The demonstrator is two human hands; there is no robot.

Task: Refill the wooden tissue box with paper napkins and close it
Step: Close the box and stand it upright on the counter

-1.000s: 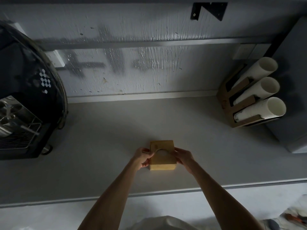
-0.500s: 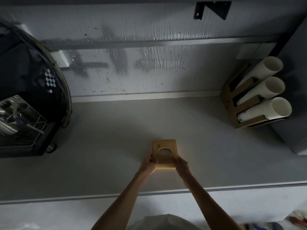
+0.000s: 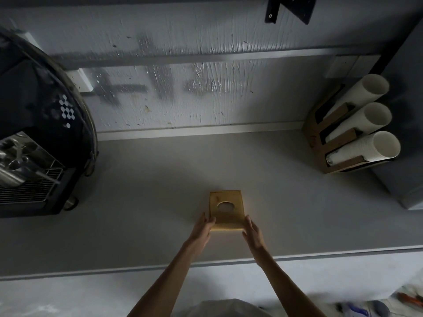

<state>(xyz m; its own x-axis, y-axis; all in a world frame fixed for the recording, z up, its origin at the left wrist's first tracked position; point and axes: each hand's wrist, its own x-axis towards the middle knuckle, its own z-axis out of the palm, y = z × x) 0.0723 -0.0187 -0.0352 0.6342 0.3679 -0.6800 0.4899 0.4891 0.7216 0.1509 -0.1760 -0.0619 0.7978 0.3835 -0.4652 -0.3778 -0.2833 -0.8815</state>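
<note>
The wooden tissue box (image 3: 226,216) sits on the grey counter (image 3: 148,202), near its middle and close to the front edge. Its top face has an oval hole, and something pale shows through it. My left hand (image 3: 204,229) lies against the box's near left side with the thumb on the top edge. My right hand (image 3: 253,233) rests with straight fingers against the near right corner. The box is held between the two hands. No loose napkins are in view.
A black coffee machine (image 3: 39,143) with a metal drip grate fills the left. At the back right, a cardboard holder (image 3: 329,154) carries three stacks of white paper cups (image 3: 375,145) beside a grey cabinet (image 3: 402,170). The wall runs behind the counter.
Both hands have slid from the box's upper sides near the hole down to its near corners, with the fingers now straighter. More of the box's top face shows.
</note>
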